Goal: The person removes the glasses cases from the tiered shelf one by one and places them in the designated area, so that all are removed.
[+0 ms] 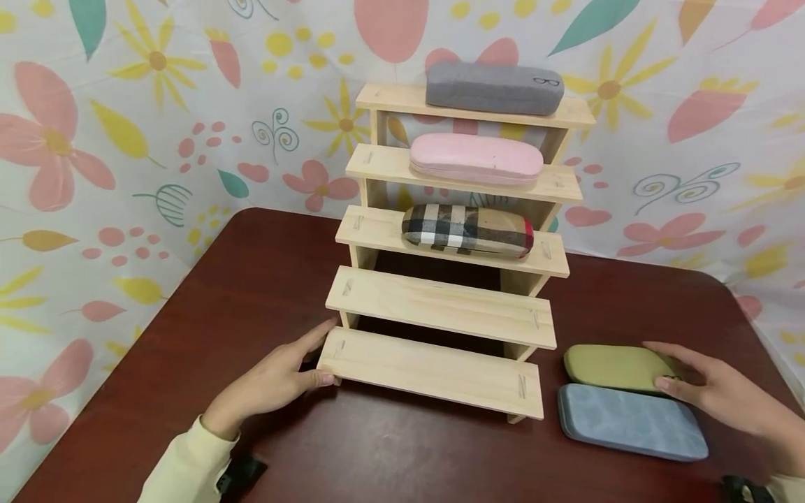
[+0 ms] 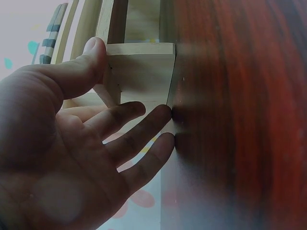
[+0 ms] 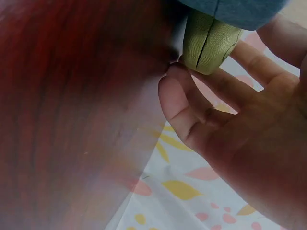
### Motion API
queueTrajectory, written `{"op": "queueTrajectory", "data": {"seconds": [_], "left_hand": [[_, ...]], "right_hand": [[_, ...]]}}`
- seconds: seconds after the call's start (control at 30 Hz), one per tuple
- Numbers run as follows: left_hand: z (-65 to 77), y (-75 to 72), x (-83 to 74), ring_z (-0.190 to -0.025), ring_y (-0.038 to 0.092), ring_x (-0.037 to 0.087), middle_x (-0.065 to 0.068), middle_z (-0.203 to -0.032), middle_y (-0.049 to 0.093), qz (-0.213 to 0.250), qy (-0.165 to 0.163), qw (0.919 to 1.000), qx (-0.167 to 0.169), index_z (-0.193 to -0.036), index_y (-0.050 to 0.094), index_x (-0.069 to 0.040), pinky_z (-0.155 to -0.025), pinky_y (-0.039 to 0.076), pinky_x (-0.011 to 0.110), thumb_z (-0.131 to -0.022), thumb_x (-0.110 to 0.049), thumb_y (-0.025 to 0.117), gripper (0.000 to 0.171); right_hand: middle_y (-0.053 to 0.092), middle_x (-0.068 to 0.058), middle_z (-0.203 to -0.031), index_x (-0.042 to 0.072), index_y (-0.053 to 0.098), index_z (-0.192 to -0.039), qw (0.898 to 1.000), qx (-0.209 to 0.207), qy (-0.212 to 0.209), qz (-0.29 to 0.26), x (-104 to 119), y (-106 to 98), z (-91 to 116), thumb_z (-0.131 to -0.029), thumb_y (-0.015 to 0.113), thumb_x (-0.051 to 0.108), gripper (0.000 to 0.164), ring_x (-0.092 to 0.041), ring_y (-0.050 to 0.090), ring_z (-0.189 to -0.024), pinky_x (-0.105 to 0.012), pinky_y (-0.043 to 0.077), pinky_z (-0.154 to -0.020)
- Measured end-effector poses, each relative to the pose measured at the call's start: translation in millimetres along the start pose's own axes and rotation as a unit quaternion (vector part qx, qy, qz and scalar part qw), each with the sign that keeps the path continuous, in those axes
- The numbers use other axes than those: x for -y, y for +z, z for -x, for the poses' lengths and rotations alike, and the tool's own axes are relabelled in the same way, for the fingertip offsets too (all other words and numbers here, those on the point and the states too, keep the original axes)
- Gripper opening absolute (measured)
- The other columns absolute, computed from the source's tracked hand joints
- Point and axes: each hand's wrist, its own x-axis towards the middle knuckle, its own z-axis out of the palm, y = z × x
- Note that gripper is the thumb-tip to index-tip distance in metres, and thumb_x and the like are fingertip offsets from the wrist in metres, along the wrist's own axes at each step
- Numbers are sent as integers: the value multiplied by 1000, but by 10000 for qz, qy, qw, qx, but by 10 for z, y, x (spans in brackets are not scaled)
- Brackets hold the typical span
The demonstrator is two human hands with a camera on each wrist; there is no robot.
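A stepped wooden shelf stand [image 1: 437, 304] stands on the table. My left hand [image 1: 267, 384] holds the left end of its lowest step, thumb at the front and index finger behind; in the left wrist view the other fingers reach past the wooden side panel [image 2: 141, 74]. To the right of the stand lie a green glasses case [image 1: 616, 367] and, in front of it, a blue glasses case [image 1: 632, 421]. My right hand [image 1: 723, 384] grips the green case's right end between thumb and fingers. The right wrist view shows the green case's end [image 3: 206, 45] by the fingers.
The upper steps carry a grey glasses case [image 1: 493, 89], a pink one [image 1: 476, 157] and a plaid one [image 1: 467, 230]. Under everything is a dark red-brown table [image 1: 402, 454]. A floral cloth [image 1: 189, 126] hangs behind it.
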Motion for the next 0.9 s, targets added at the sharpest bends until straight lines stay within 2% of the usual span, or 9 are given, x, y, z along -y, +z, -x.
{"op": "queueTrajectory", "data": {"seconds": [0.23, 0.4, 0.5, 0.6, 0.67, 0.77, 0.8, 0.9], "left_hand": [[-38, 16, -14, -137, 42, 26, 10, -152, 47, 58, 53, 10000, 7, -162, 25, -15, -108, 34, 55, -94, -25, 74, 84], [-15, 7, -10, -139, 41, 28, 12, -152, 47, 73, 13, 10000, 6, -162, 25, -13, -108, 33, 56, -94, -24, 74, 84], [-3, 3, -8, -138, 41, 28, 13, -151, 47, 59, 4, 10000, 19, -162, 25, -14, -108, 34, 56, -94, -25, 74, 85], [-6, 2, -1, -138, 42, 27, 11, -152, 47, 29, 39, 10000, 32, -162, 24, -16, -108, 34, 55, -94, -25, 74, 85], [-9, 2, 6, -137, 43, 26, 10, -152, 47, 2, 73, 10000, 28, -162, 24, -16, -108, 35, 55, -94, -26, 74, 85], [-13, 0, 10, -137, 43, 25, 9, -152, 47, -3, 101, 9999, 28, -162, 24, -15, -108, 35, 55, -94, -26, 74, 85], [-15, 0, 11, -137, 42, 25, 9, -152, 47, -4, 106, 9999, 28, -162, 24, -15, -108, 35, 55, -94, -26, 73, 85], [-18, 0, 8, -137, 43, 25, 9, -151, 48, 34, 94, 9999, 29, -162, 25, -14, -108, 34, 55, -94, -26, 73, 84]], "right_hand": [[32, -45, -143, -10, 36, -149, 9992, 68, 273, 284, 20, -83, 6, -100, 64, 42, 77, -66, 33, -122, -66, 45, -79], [38, -44, -141, -8, 42, -147, 9992, 55, 167, 372, 90, -79, -5, -98, 66, 42, 74, -64, 37, -122, -66, 45, -80], [39, -45, -139, -9, 43, -145, 9978, 16, 172, 642, 163, -122, -28, -98, 66, 45, 76, -66, 39, -120, -68, 44, -79], [41, -44, -137, -10, 45, -142, 9940, -461, 148, 978, 330, -189, -54, -98, 67, 44, 73, -66, 40, -117, -71, 41, -79], [43, -42, -136, -8, 47, -140, 9893, -1006, 10, 1053, 487, -246, -74, -98, 67, 40, 67, -64, 41, -116, -71, 39, -81], [49, -36, -134, -2, 54, -137, 9769, -1870, -366, 967, 778, -313, -89, -100, 66, 31, 51, -59, 44, -116, -70, 37, -81], [51, -34, -133, 0, 56, -136, 9720, -2101, -524, 912, 882, -340, -93, -101, 66, 28, 46, -57, 45, -116, -68, 37, -81], [61, -25, -127, 7, 64, -131, 9595, -2607, -869, 613, 1197, -401, -103, -101, 66, 23, 34, -41, 53, -114, -52, 40, -84]]}}
